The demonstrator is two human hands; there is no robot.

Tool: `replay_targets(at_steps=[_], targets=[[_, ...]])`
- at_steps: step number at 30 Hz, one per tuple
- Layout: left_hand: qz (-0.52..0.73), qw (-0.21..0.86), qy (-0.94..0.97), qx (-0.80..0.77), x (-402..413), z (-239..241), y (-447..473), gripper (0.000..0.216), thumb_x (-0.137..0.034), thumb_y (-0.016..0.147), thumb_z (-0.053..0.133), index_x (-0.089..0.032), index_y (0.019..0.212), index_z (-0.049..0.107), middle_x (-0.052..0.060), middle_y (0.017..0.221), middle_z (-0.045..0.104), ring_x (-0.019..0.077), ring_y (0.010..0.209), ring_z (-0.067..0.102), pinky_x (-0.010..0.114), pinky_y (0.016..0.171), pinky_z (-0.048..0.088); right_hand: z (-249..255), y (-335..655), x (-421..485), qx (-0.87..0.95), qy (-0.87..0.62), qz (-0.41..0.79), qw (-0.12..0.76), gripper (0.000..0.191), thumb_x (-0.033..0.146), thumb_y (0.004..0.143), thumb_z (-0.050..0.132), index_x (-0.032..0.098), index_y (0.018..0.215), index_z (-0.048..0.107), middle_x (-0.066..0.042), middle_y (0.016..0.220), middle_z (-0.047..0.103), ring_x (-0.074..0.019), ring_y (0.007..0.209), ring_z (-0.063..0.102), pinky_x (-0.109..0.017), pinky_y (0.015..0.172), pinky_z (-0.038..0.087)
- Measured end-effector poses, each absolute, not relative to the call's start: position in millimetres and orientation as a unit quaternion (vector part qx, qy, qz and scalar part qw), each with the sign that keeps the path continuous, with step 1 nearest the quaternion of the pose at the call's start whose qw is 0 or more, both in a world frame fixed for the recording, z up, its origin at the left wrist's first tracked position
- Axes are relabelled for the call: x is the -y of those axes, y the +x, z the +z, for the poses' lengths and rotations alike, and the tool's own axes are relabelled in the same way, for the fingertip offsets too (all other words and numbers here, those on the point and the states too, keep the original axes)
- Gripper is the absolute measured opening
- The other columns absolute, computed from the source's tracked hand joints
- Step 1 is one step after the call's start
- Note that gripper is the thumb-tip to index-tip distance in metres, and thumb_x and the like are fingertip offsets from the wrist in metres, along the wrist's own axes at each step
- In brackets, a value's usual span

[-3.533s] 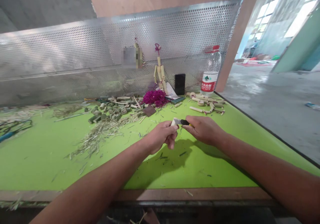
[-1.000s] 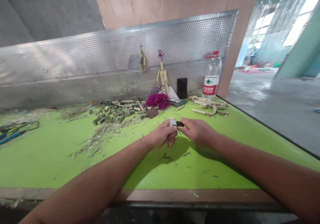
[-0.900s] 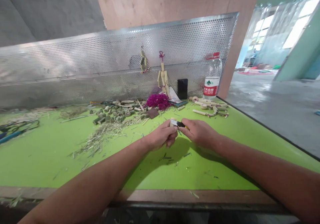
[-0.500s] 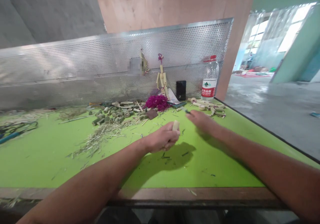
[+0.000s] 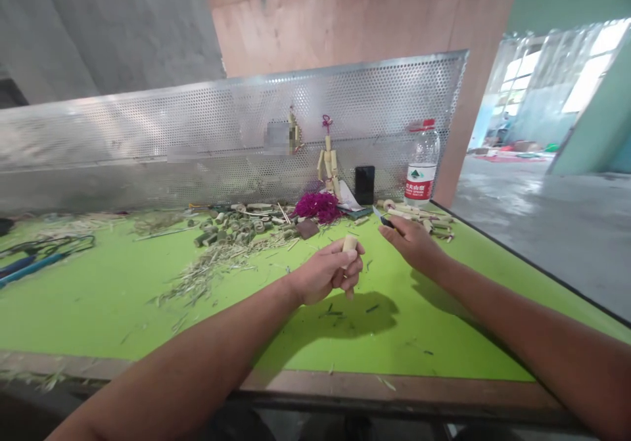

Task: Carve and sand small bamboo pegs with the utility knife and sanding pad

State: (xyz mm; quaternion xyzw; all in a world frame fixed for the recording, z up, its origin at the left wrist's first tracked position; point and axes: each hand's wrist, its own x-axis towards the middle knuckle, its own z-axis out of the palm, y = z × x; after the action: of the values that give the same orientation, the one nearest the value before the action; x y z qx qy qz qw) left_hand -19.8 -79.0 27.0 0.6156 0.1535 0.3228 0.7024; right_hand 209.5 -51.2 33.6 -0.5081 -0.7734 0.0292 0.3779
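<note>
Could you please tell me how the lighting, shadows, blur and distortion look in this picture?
Head view: the windows at right are blown out; the left hand, gripping a bamboo piece, casts a soft shadow on the green table; the perforated panel bows from wide-angle distortion, with glare at left and a pixelated patch; the right hand, holding a knife, looks fairly sharp.

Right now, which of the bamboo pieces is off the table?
The short pale piece, pinched upright by the fingers of the left hand. The green offcuts and the other pale sticks all lie on the table; the right hand holds a knife.
</note>
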Motion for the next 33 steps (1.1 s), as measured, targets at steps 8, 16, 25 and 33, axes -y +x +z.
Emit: replay_targets(at_steps=[8, 16, 25, 33], targets=[[0.351, 0.672, 0.625, -0.186, 75, 24, -20, 0.032, -0.048, 0.091, 0.053, -0.019, 0.103, 0.048, -0.002, 0.072, 0.052, 0.008, 0.05, 0.05, 0.024, 0.052, 0.052, 40, 197, 75, 0.805, -0.477, 0.029, 0.352, 0.038, 0.056, 0.093, 0.04, 0.022, 0.075, 0.04, 0.003, 0.061, 0.045, -0.0148, 0.059, 0.044, -0.026, 0.056, 0.027], [0.338, 0.68, 0.615, -0.213, 76, 24, -18, 0.021, -0.038, 0.092, 0.054, -0.02, 0.095, 0.044, -0.003, 0.075, 0.051, 0.0067, 0.052, 0.051, 0.028, 0.057, 0.055, 40, 181, 85, 0.852, -0.477, -0.007, 0.214, 0.027, 0.045, 0.094, 0.043, 0.021, 0.081, 0.047, -0.001, 0.065, 0.056, -0.0147, 0.057, 0.048, -0.025, 0.053, 0.023], [0.323, 0.615, 0.675, -0.249, 72, 19, -18, 0.025, -0.041, 0.091, 0.052, -0.02, 0.088, 0.039, -0.005, 0.072, 0.049, 0.0059, 0.047, 0.047, 0.029, 0.052, 0.055, 40, 179, 85, 0.853, -0.491, -0.068, 0.161, 0.03, 0.045, 0.097, 0.039, 0.019, 0.091, 0.052, -0.006, 0.071, 0.063, -0.0177, 0.058, 0.052, -0.027, 0.053, 0.022], [0.312, 0.593, 0.703, -0.239, 73, 29, -18, 0.023, -0.038, 0.093, 0.047, -0.02, 0.083, 0.038, -0.008, 0.062, 0.039, 0.004, 0.042, 0.033, 0.026, 0.047, 0.054, 43, 176, 85, 0.846, -0.498, -0.102, 0.159, 0.031, 0.044, 0.098, 0.037, 0.018, 0.092, 0.053, -0.008, 0.074, 0.064, -0.0188, 0.06, 0.055, -0.027, 0.052, 0.022]])
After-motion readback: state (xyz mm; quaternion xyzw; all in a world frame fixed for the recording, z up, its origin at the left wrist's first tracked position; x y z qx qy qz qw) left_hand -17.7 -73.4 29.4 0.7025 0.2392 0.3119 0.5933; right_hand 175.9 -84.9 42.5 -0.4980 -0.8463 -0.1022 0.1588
